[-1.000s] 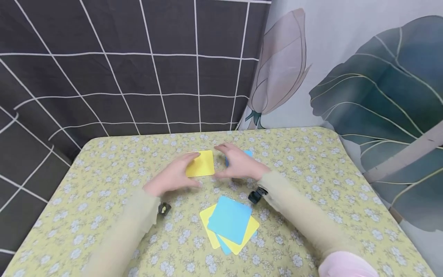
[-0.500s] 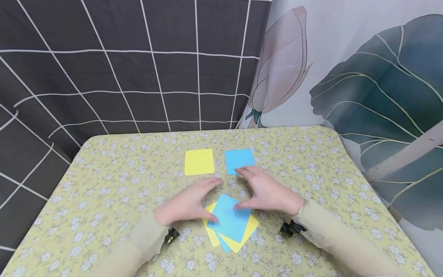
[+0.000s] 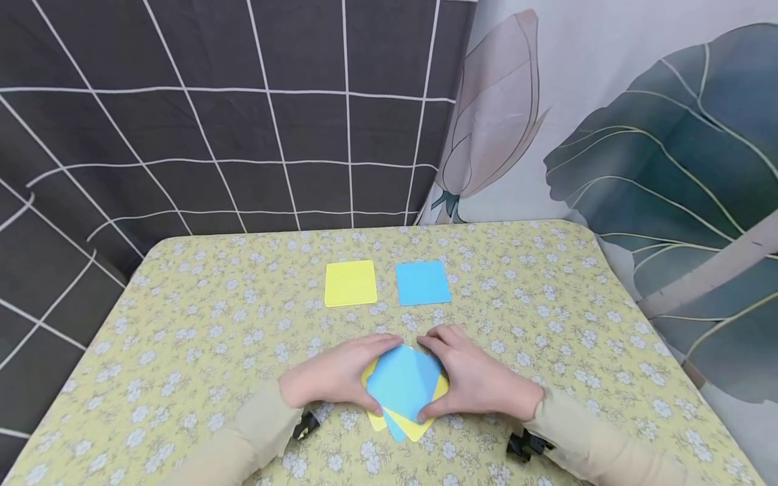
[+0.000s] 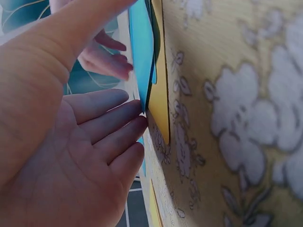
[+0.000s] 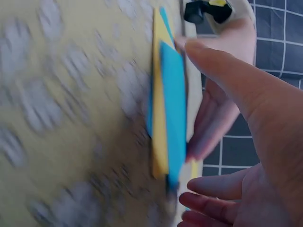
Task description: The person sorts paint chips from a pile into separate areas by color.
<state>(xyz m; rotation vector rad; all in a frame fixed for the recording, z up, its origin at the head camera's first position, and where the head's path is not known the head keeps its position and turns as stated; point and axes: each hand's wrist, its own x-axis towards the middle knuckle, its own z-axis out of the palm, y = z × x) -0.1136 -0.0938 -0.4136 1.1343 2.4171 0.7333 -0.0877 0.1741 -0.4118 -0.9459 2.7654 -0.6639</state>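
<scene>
Head view is showing me both hands closing in on the stack of blue and yellow cards (image 3: pixel 404 395) lying near me on the surface (image 3: pixel 182 351): the left hand (image 3: pixel 331 378) is pressing its left edge, the right hand (image 3: pixel 480 385) its right edge, fingers seemingly straight, while a yellow card (image 3: pixel 350 283) and a blue card (image 3: pixel 422 283) are lying farther back.

right hand (image 5: pixel 246 118) — fingers (image 5: pixel 208 59) on card stack (image 5: pixel 170 109) | blurred tablecloth (image 5: pixel 71 118)
</scene>
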